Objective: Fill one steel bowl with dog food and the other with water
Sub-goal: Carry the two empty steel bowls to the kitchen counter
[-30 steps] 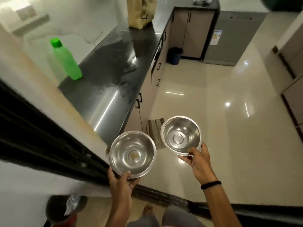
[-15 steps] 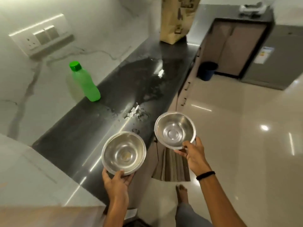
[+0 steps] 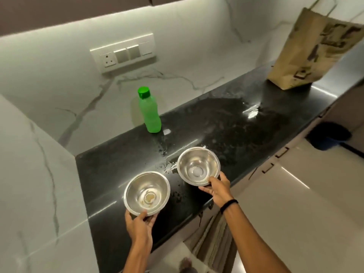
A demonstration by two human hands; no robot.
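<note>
Both bowls are empty and up over the near end of the bench (image 3: 216,123), one per hand. Left hand (image 3: 140,223) pinches the near rim of the left bowl (image 3: 147,194), thumb over the lip; right hand (image 3: 215,189) does the same on the right bowl (image 3: 198,166). Holding them level by the near edge makes sense, since it leaves the bottoms free to go straight down flat.

The left bowl has some yellowish residue in the bottom; the right one looks clean.

The green bottle (image 3: 149,113) stands capped at the far left by the wall, probably the water. The paper bag (image 3: 313,50) is at the far right, maybe the food, but I can't see inside it. The bench looks wet in the middle, so bowls might slide there.
</note>
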